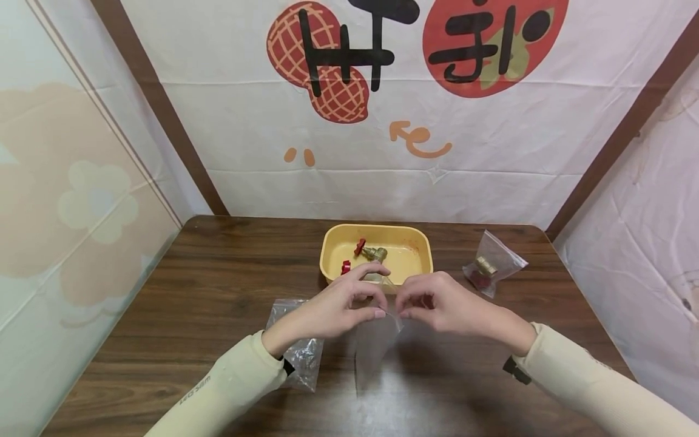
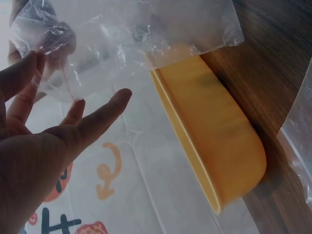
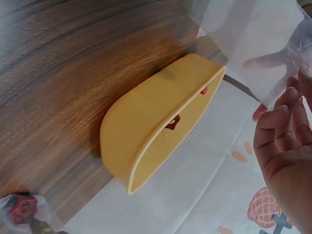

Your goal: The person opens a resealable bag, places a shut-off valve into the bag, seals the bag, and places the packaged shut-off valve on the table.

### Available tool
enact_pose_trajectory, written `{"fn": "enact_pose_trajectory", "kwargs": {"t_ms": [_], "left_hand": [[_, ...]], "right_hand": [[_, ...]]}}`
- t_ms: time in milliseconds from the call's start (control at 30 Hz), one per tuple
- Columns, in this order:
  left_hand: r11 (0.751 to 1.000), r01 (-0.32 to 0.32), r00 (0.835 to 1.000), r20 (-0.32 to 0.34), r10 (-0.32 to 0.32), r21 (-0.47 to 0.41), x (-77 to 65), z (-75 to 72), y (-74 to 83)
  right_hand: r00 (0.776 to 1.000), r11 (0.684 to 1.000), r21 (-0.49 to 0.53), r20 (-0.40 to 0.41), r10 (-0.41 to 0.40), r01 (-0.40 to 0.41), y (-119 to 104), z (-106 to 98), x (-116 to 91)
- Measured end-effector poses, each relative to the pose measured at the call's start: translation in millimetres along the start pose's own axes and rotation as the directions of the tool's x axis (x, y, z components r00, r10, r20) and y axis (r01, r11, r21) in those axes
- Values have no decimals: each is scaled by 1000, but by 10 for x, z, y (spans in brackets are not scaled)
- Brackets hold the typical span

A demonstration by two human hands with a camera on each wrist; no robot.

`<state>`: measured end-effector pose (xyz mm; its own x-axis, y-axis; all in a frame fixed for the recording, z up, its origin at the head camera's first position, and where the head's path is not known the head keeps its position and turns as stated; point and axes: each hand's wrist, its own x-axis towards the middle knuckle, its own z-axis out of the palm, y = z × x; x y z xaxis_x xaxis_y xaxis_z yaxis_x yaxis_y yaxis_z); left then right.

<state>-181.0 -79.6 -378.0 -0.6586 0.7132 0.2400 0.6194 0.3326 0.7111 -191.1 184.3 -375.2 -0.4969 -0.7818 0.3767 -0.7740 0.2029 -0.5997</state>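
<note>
Both hands hold the mouth of a clear zip bag [image 1: 374, 361], which hangs down over the table in front of the yellow tub. My left hand [image 1: 333, 308] has its thumb and a finger at the bag's edge, its index finger reaching out above. From the other side, my right hand [image 1: 455, 308] pinches the edge with curled fingers. Through the film in the left wrist view, the bag [image 2: 117, 34] looks flat and wrinkled. Inside the yellow tub [image 1: 411, 258] lies a brass valve [image 1: 377, 253] with a red handwheel; a second red handwheel [image 1: 346, 267] shows near the left hand.
At the right on the brown wooden table [image 1: 218, 261] lies a closed zip bag [image 1: 499, 258] with a brass and red valve inside. Another clear bag [image 1: 306, 358] lies partly under the left forearm. A printed cloth wall [image 1: 246, 182] stands behind the table.
</note>
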Motion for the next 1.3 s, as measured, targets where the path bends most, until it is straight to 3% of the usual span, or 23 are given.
{"fn": "enact_pose_trajectory", "kwargs": {"t_ms": [167, 400, 733, 1033, 1300], "left_hand": [[1000, -1, 1000, -20, 1, 13, -23, -7, -13], [1000, 15, 999, -39, -16, -20, -37, -38, -14], [999, 39, 999, -19, -40, -31, -53, -41, -8], [996, 85, 996, -27, -85, -29, -113, -94, -12], [995, 99, 994, -52, -100, -18, -114, -103, -28]], "right_hand": [[1000, 1000, -23, -6, 13, -14, 32, -22, -81], [996, 996, -15, 18, 91, -91, -6, -70, -121], [997, 995, 64, 10, -70, 70, -64, 7, -23], [999, 999, 26, 20, 42, -43, -48, -54, -124], [999, 998, 23, 2, 54, -54, -39, -77, -142]]}}
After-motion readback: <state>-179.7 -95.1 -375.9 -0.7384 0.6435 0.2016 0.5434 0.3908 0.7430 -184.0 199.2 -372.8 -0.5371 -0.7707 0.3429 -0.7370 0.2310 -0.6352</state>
